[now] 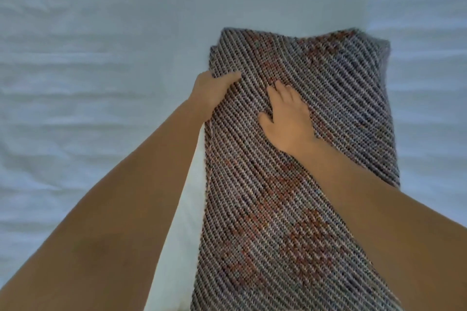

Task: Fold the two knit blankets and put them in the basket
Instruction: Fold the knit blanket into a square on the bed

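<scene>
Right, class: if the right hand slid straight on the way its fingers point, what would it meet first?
Only more knit blanket; the right hand lies flat on it. Past the blanket's far edge, probably just bed sheet.

We look down on a pale blue-white bed sheet (pixel 101 40) that fills the whole view. Shallow wrinkles run across it from side to side. The light is soft, cool and even, and a brighter white strip (pixel 185 222) shows towards the lower middle.
</scene>
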Demonstrator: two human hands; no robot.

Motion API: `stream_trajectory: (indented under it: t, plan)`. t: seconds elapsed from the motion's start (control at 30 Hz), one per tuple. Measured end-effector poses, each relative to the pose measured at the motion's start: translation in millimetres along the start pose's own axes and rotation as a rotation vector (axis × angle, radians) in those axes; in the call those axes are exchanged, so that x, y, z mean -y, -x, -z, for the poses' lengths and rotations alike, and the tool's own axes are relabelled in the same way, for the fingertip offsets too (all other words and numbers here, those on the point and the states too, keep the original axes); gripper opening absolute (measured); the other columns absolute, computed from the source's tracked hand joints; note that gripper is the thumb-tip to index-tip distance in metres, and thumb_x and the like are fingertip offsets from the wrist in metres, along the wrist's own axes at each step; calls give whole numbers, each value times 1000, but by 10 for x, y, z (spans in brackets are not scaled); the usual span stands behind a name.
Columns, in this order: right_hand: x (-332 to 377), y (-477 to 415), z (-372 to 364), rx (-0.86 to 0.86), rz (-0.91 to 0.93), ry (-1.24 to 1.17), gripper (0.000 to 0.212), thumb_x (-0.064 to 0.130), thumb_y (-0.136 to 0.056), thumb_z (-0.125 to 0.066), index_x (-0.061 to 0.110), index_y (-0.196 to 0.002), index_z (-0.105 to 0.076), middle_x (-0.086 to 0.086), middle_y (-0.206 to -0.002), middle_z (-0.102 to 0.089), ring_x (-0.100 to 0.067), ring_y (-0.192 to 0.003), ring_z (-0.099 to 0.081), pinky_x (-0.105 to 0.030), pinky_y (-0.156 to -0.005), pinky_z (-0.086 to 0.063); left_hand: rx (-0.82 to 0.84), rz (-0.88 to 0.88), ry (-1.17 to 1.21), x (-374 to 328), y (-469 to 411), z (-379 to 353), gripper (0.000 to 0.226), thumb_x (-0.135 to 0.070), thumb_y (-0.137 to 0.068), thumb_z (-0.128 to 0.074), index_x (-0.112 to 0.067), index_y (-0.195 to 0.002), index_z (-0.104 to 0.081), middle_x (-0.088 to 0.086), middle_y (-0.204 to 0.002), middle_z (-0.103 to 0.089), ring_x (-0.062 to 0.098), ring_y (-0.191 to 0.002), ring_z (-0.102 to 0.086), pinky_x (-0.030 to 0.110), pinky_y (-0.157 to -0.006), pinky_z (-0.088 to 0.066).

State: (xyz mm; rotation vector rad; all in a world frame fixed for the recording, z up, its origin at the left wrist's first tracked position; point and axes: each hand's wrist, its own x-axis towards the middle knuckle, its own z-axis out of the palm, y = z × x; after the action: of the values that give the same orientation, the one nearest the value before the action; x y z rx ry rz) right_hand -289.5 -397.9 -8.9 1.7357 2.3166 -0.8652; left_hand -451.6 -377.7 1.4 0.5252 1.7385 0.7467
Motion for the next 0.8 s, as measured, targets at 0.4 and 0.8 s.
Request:
stream_trajectory:
  t: [0.4, 0.8]
  plan:
    - [54, -219, 115, 17, 85, -22, 59, 33, -97, -39, 15, -148, -17, -5, -158, -11, -24, -145, -6, -43, -117, -7, -196, 7, -34, 132, -198, 21, 32, -23, -86, -62, -5, -113, -62, 12, -117, -64, 24, -101, -61, 36, -95, -49]
    - [-792, -639, 809, -158, -59, 197, 60, 46, -84, -55, 14, -132, -43, -12, -133, -48, -31, -128, -38, -50, -115, -11, 147, -705, -1293, -515, -334, -654, 79, -45, -84, -58, -18, -148, -19, 9, -151, -30, 27, -139, -27, 48, -116, -14]
